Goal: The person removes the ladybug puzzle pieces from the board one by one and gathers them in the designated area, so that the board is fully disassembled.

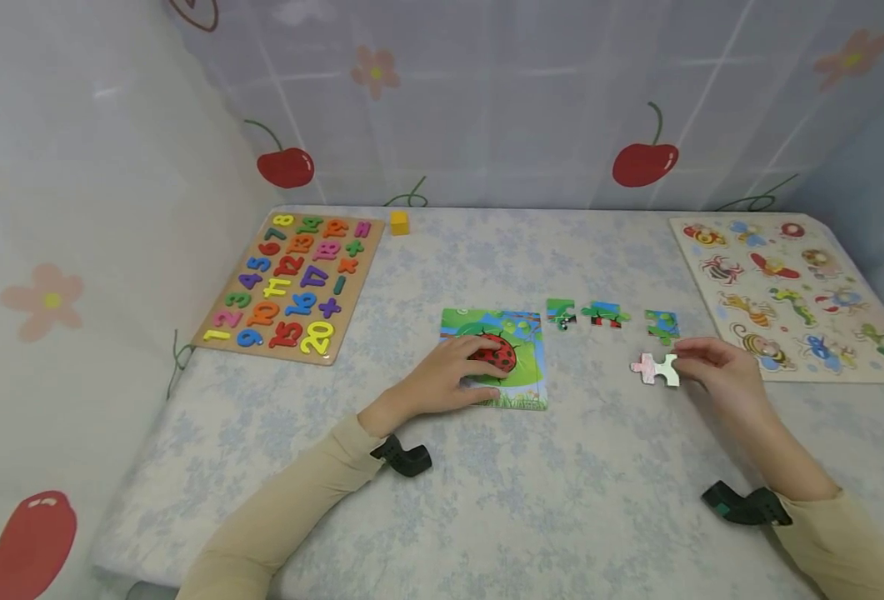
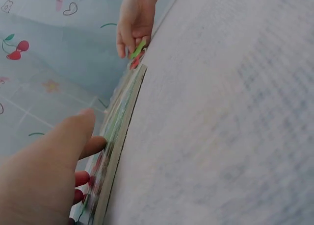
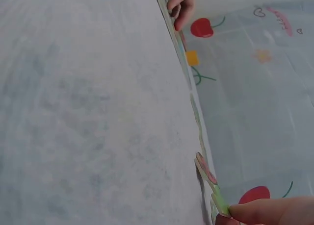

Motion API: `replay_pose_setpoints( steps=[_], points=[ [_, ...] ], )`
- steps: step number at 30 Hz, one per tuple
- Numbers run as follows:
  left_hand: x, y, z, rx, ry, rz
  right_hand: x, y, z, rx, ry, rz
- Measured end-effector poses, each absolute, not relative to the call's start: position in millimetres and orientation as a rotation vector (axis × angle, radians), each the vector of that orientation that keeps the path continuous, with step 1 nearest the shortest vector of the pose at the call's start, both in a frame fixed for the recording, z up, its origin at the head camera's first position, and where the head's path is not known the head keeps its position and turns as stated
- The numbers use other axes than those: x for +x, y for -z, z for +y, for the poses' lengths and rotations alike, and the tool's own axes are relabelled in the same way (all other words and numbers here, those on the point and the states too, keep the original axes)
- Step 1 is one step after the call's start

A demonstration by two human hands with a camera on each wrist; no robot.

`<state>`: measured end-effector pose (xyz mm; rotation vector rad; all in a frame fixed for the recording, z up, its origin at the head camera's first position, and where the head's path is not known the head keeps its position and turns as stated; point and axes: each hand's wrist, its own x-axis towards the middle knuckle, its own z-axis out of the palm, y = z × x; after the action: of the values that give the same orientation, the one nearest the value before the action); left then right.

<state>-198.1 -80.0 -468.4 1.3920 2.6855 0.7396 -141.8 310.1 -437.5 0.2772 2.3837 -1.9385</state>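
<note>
My left hand [image 1: 445,379] rests over a square puzzle board [image 1: 527,392] with a ladybug picture, fingers spread across its left part and covering some of the ladybug. In the left wrist view its fingers [image 2: 98,145] lie along the board's upper face. To the right, my right hand [image 1: 734,387] pinches a jigsaw piece [image 1: 655,368] by its right end, between thumb and fingertips. The piece looks pink and pale green; in the right wrist view it is tilted. Three loose pieces lie in a row beyond: one [image 1: 561,312], a second [image 1: 605,314] and a third [image 1: 662,325].
A wooden number board [image 1: 347,321] lies at the back left, with a small yellow cube [image 1: 400,223] beside its far corner. An insect-picture board [image 1: 775,287] lies on the right. Printed curtains [image 1: 486,108] hang behind the cloth-covered table [image 1: 524,500].
</note>
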Motion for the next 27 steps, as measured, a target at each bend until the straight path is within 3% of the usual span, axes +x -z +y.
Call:
replay_pose_setpoints(
  steps=[18,27],
  points=[
    [-221.0,469.1,-103.5,0.979,-0.925,2.86,-143.2,439.5,313.4,0.338,1.579,2.786],
    [-220.8,471.6,-104.1,0.969,-0.957,2.841,-156.8,427.0,241.0,0.001,1.551,2.708]
  ],
)
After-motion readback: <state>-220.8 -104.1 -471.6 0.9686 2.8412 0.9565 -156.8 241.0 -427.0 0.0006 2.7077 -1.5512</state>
